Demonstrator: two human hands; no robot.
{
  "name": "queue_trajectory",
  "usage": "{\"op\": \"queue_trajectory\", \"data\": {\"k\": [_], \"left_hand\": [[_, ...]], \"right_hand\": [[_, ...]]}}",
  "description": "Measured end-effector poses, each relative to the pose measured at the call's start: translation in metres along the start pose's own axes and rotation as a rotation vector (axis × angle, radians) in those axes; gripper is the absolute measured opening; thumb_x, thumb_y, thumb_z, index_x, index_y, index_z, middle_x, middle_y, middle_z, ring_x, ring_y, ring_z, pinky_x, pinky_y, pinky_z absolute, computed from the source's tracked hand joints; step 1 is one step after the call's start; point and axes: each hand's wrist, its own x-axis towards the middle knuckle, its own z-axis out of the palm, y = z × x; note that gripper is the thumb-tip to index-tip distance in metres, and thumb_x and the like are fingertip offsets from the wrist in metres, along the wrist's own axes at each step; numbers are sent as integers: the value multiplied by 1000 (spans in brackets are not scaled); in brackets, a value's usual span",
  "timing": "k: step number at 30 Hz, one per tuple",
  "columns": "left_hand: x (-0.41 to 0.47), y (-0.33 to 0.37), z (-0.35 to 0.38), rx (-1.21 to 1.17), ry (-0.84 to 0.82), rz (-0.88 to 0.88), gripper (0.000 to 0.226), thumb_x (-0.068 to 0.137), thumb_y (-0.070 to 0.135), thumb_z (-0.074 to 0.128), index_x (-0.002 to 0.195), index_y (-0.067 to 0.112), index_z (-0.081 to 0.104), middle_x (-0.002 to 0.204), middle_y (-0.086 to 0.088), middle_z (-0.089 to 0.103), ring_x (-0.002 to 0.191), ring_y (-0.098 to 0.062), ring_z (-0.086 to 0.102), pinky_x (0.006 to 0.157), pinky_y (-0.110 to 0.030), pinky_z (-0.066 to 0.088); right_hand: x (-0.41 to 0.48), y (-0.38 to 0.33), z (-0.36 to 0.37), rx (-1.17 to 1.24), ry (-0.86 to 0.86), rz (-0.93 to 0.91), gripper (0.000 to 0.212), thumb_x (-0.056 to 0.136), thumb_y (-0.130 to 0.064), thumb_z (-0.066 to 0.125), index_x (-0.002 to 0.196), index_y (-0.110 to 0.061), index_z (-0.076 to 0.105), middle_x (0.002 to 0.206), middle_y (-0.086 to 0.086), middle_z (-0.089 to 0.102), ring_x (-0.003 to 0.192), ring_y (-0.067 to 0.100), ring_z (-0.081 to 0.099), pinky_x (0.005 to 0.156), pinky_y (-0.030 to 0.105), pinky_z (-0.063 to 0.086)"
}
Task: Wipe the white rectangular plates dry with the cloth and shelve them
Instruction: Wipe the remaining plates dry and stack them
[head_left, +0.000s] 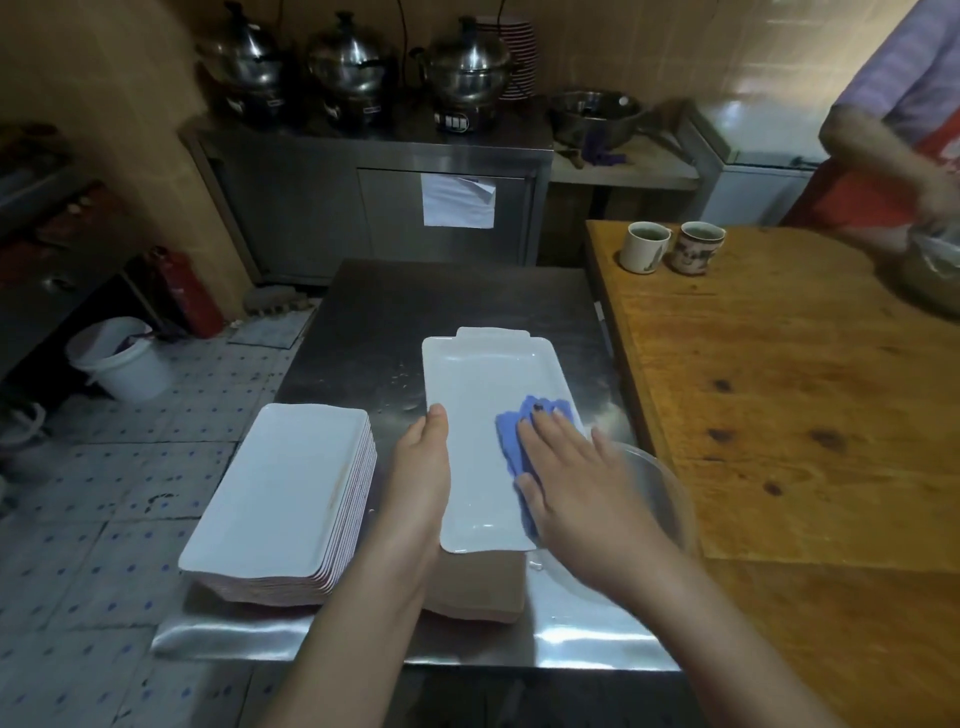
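Steel table (384, 312) under white plates (280, 483); wooden table (779, 395), tiled floor (145, 467).

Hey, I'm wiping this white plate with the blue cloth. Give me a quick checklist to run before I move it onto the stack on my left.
1. Left hand grips the plate at its left edge: ok.
2. Right hand presses the blue cloth flat on the plate: ok.
3. Plate wiped fully dry: cannot tell.
4. Top of the stack free to take it: ok.
5. Room on the right: not ok, the clear bowl sits close under the right wrist and could be knocked.
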Motion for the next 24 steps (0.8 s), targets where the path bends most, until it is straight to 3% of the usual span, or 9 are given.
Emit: {"op": "queue_trajectory", "data": {"k": [2,10,15,20,22,24], "left_hand": [[1,-2,3,9,-8,-21,33,101,35,33,86,21,59,79,2,65,71,-19,63,63,-26,50],[-7,-6,15,29,-48,-9,33,100,34,38,87,19,65,87,0,70,87,-24,68,83,-40,53],[-2,-4,6,35,-6,-31,36,99,37,39,78,20,64,85,-1,71,86,-27,68,86,-44,54],[-2,-10,13,28,-11,-92,32,100,33,38,85,18,62,94,-10,68,88,-30,66,89,-44,52],[-2,-12,17,53,-24,-88,32,100,33,39,83,18,62,94,-9,69,87,-28,66,86,-42,53],[-5,-14,20,57,-43,-86,35,100,31,39,75,21,61,81,-2,68,75,-21,65,73,-31,52]], "right_hand": [[-2,5,-1,7,-25,-12,53,102,-35,12,152,-21,3,160,-4,-3,147,12,-5,117,38,-4],[63,25,-14,-61,56,111,53,103,-35,14,153,-17,5,161,-1,-2,147,16,-4,116,44,-7],[29,11,1,22,47,44,55,102,-34,16,152,-14,4,160,2,0,147,17,-3,118,41,-2],[21,19,5,7,-58,32,53,102,-35,17,151,-18,8,160,-2,1,147,14,-2,117,45,-2],[37,28,0,-17,-53,58,52,102,-34,17,151,-18,12,160,-2,3,147,14,1,117,47,-3],[50,35,-5,-36,-29,114,52,102,-33,16,151,-16,11,160,-1,4,147,14,0,117,47,-4]]}}
